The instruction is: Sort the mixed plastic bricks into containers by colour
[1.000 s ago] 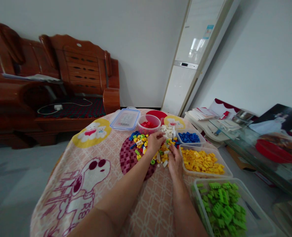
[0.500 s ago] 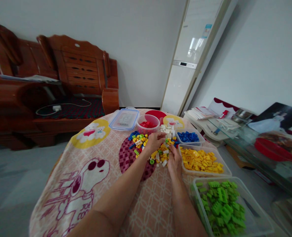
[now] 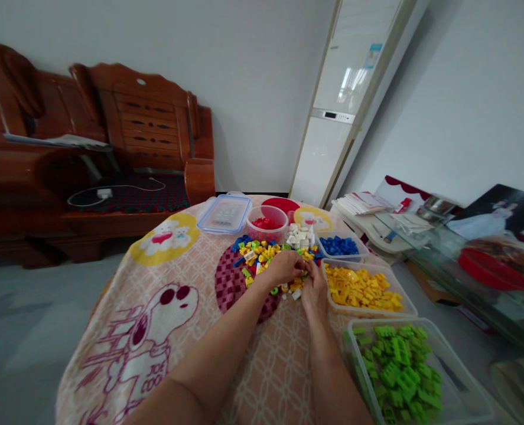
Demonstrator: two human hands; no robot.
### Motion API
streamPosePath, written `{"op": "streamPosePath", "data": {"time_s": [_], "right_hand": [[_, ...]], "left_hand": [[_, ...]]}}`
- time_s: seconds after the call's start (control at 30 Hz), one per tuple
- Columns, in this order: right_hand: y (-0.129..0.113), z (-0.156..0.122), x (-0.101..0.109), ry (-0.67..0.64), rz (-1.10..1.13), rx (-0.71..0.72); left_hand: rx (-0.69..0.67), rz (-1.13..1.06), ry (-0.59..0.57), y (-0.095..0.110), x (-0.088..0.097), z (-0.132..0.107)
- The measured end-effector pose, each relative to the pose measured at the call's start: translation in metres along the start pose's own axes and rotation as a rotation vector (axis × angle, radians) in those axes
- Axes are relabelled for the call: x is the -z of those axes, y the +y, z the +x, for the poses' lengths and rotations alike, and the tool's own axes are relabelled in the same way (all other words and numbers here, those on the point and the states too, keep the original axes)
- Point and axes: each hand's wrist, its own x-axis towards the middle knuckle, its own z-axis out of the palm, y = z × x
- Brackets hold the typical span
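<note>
A mixed pile of toy building bricks (image 3: pixel 262 252) in yellow, blue, white, green and red lies on the round table. My left hand (image 3: pixel 286 267) is over the right part of the pile, its fingers curled toward my other hand. Just beside it, my right hand (image 3: pixel 315 289) rests low at the pile's right edge, fingers bent inward. The fingertips of both hands meet or nearly meet; whatever they hold is too small and hidden to name. White bricks (image 3: pixel 300 235) form a separate heap behind the hands.
Around the pile stand a round tub of red bricks (image 3: pixel 267 211) and boxes of blue bricks (image 3: pixel 339 246), yellow bricks (image 3: pixel 359 286) and green bricks (image 3: pixel 401 369). A clear lid (image 3: pixel 225 213) lies at the back left. A glass-topped table (image 3: pixel 448 260) is at the right.
My left hand has moved a little right and down, from above the pile to my right hand, and its fingers have curled in. The right hand has stayed nearly in place.
</note>
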Motion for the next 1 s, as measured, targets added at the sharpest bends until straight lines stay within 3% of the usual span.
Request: {"op": "streamPosePath", "data": {"time_s": [0.1,0.2,0.3,0.4,0.6,0.83,1.0], "right_hand": [[-0.001,-0.001,0.0,-0.006,0.027,0.007],[-0.001,-0.001,0.0,-0.011,0.045,-0.004],[-0.002,-0.002,-0.001,-0.009,0.04,-0.011],[-0.003,-0.002,-0.001,-0.01,0.044,-0.017],[-0.004,-0.002,0.0,-0.024,0.045,-0.053],[-0.007,-0.003,0.001,-0.025,-0.007,-0.062],[-0.005,-0.003,0.0,-0.016,-0.018,-0.045]], "left_hand": [[0.058,-0.081,0.061,-0.004,0.006,0.001],[0.12,-0.24,0.194,-0.007,0.011,0.002],[0.201,-0.483,0.353,-0.011,0.01,0.004],[0.298,-0.753,0.44,-0.013,0.009,0.005],[0.342,-1.062,0.525,-0.013,0.012,0.004],[0.333,-1.114,0.587,-0.019,0.001,0.016],[0.243,-1.241,0.578,-0.021,-0.007,0.02]]}}
